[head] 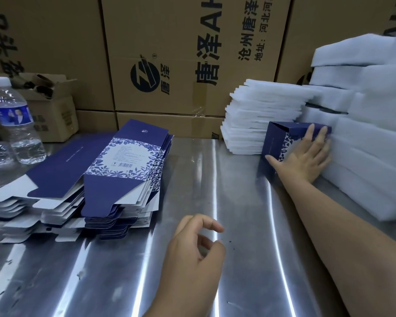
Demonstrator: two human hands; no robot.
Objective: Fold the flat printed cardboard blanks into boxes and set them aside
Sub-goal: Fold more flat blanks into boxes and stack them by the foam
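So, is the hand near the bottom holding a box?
No, the left hand hangs over the metal table with loosely curled fingers, holding nothing.

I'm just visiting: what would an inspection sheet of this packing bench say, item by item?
Surface: shiny metal table, few dark specks.
Job's things: stack of flat blanks at left; one folded box at right, beside foam sheets.
Clutter: partly full water bottle far left; small open carton behind it.
Grippers: right hand flat on the folded box; left hand above the table, fingers loosely curled, holding nothing.
Cables: nothing seen.
Surroundings: large printed cartons stacked behind.
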